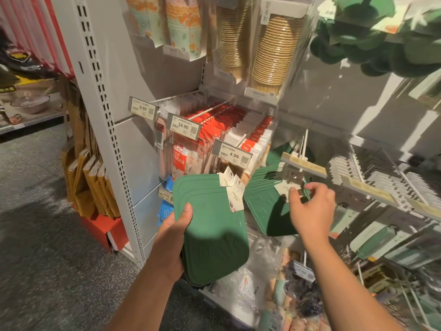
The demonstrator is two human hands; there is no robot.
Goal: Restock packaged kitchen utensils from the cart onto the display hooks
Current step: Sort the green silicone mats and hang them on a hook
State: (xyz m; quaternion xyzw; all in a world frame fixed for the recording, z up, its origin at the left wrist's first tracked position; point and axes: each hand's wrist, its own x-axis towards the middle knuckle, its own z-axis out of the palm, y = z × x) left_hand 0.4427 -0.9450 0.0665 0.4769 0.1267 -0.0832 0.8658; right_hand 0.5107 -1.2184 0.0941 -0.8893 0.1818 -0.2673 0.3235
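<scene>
Left hand (175, 237) grips a stack of green mats (210, 228) at its 9 o'clock edge, thumb on top, fingers underneath. Stack is tilted, white tags (232, 187) at its 1 o'clock corner.

Right hand (310, 209) sits at 3 o'clock of the stack, well apart from it. Thumb and forefinger pinch the tag (287, 187) of the front mat in the hung mats (265, 199), just under the hook (303, 144). Other fingers loosely curled.

Hung mats sit between the held stack and the right hand, touching neither mat-to-mat as far as I can tell.

At 12 o'clock of the stack: price label (232, 155) reading 4.99, red-and-white packs (214, 130) behind it. Higher up, paper cups (274, 51). At 3 o'clock of the right hand, grey trays (372, 168) on hooks. At 9 o'clock, shelf upright (105, 115), brown bags (90, 177) beyond it.
</scene>
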